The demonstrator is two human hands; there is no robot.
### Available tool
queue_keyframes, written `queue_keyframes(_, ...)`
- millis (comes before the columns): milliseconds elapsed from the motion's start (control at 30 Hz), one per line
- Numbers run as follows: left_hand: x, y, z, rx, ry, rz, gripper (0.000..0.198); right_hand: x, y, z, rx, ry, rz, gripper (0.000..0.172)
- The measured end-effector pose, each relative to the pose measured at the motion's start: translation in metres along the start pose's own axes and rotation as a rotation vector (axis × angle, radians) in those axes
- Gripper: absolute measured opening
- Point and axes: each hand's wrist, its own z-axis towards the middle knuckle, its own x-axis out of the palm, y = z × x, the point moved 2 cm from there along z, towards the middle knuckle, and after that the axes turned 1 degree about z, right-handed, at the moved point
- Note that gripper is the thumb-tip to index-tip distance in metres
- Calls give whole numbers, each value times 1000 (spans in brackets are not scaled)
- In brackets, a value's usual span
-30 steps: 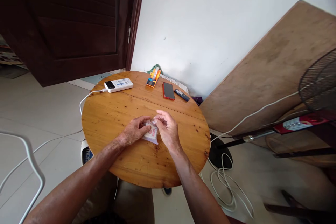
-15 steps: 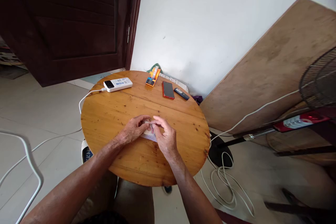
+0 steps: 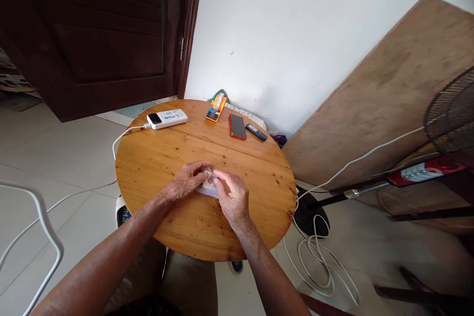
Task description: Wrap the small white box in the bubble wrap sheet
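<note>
Wooden table point(image 3: 155, 158): 2 hands pinch 1 packet point(image 3: 208, 187) (mostly hidden).

Round wooden table point(image 3: 163, 158): power bank point(image 3: 167, 118), phone point(image 3: 237, 126).

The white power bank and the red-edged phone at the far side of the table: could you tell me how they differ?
The white power bank is pale, printed with blue marks, and has a white cable plugged into its left end; the red-edged phone is dark-faced with no cable. The power bank lies crosswise, the phone points away from the person. Both lie flat on the round wooden table, untouched by either hand.
</note>
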Motion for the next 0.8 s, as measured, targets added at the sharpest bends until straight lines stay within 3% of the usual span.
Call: queue_keyframes(800, 2, 2, 1, 6, 35, -39, 46, -1, 9, -9, -108, 53, -123, 30)
